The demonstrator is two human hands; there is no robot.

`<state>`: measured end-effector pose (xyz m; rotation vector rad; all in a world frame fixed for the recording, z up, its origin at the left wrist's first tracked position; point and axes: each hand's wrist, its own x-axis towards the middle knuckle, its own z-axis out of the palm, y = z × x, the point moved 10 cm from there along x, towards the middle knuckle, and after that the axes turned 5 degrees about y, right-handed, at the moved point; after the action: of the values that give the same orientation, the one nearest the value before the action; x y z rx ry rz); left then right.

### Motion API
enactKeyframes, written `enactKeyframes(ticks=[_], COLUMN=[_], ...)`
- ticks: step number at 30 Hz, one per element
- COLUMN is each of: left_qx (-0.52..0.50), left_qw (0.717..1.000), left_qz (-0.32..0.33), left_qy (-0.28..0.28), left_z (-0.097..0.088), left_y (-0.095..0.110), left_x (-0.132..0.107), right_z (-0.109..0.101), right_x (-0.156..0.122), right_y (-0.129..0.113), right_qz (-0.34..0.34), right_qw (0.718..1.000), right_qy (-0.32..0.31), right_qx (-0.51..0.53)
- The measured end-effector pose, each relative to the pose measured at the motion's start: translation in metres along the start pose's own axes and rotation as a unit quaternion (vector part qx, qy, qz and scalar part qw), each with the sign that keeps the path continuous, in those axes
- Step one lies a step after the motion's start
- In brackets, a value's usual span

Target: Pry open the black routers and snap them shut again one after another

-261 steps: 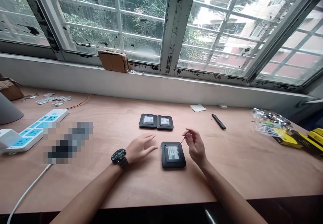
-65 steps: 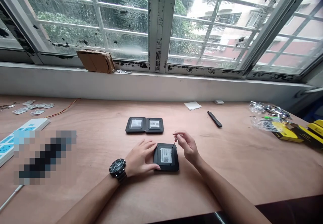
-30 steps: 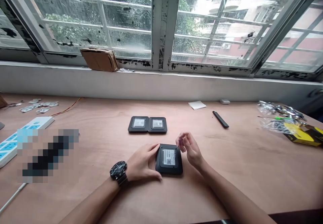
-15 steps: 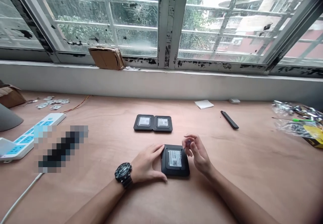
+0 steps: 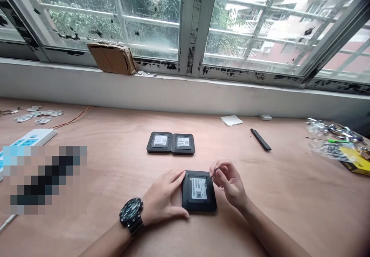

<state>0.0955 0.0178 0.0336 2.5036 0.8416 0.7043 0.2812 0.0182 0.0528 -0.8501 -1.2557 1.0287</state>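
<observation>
A black square device [image 5: 199,190] with a white printed label lies flat on the wooden table. My left hand [image 5: 166,195], with a black watch on its wrist, braces the device's left side, index finger at the upper corner and thumb by the lower one. At the upper right corner, my right hand [image 5: 228,180] is pinched on a small, thin, dark tool [image 5: 211,176]; its kind is mostly hidden by the fingers. Behind them, two similar labelled black devices, a left one [image 5: 159,142] and a right one [image 5: 183,144], lie side by side.
A black bar-shaped piece [image 5: 260,139] and folded white paper [image 5: 231,120] lie farther back. At the right are plastic bags [image 5: 332,149] and a yellow-black box [image 5: 354,159]. A white power strip [image 5: 37,136] stands left, beside a blurred-out item. A cardboard box [image 5: 111,58] rests on the windowsill.
The view has shifted slightly. My right fingers have turned a little around the small tool at the device's corner. My left hand keeps its place at the device's side.
</observation>
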Motion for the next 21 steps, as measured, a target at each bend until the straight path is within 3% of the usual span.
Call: enactKeyframes(ticks=[6,12,18,21], left_qx=[0.001,0.004,0.008,0.011], left_qw=[1.000,1.000,1.000,1.000], left_qz=[0.006,0.005,0.007,0.004], left_qy=[0.007,-0.002,0.002,0.007], left_z=[0.000,0.001,0.000,0.001], left_y=[-0.002,-0.002,-0.002,-0.004], left_x=[-0.001,-0.001,-0.005,-0.006], right_z=[-0.001,-0.003,-0.004,-0.004], right_x=[0.003,0.008,0.001,0.000], right_y=[0.001,-0.009,0.002,0.000], right_qz=[0.028,-0.010,0.035,0.018], right_qw=[0.999,0.999,0.999,0.999], right_qy=[0.020,0.032,0.033,0.036], right_qx=[0.004,-0.010,-0.004,0.010])
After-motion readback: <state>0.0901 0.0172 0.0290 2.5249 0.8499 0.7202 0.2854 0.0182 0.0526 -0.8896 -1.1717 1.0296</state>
